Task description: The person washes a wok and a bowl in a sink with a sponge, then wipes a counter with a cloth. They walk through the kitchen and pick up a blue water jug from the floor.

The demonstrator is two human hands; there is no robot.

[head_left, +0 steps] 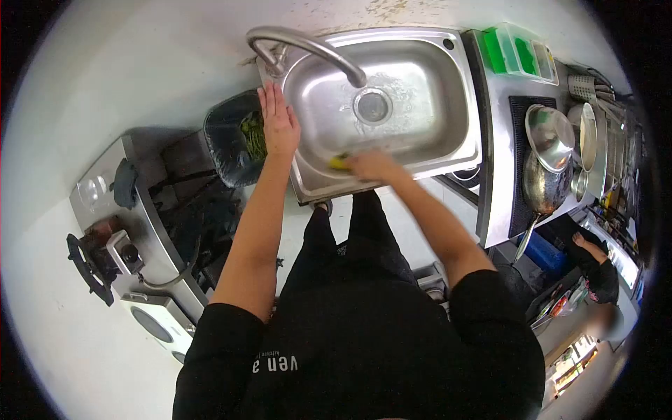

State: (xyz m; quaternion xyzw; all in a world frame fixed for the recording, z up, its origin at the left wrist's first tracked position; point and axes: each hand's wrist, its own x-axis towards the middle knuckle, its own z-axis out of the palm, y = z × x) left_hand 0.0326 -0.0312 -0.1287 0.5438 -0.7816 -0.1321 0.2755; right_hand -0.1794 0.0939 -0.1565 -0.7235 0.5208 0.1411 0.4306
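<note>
A stainless steel sink lies in front of me, with some water around its drain. My left hand rests flat on the sink's left rim, fingers stretched out toward the base of the faucet. Near the front wall of the basin, my right hand is closed on a yellow sponge. Motion smears this hand and the sponge, so the individual fingers do not show clearly.
Left of the sink stands a bin with a black liner, green scraps inside. On the right-hand counter are a green-and-clear container, a metal bowl and a pan. Another person is at the far right.
</note>
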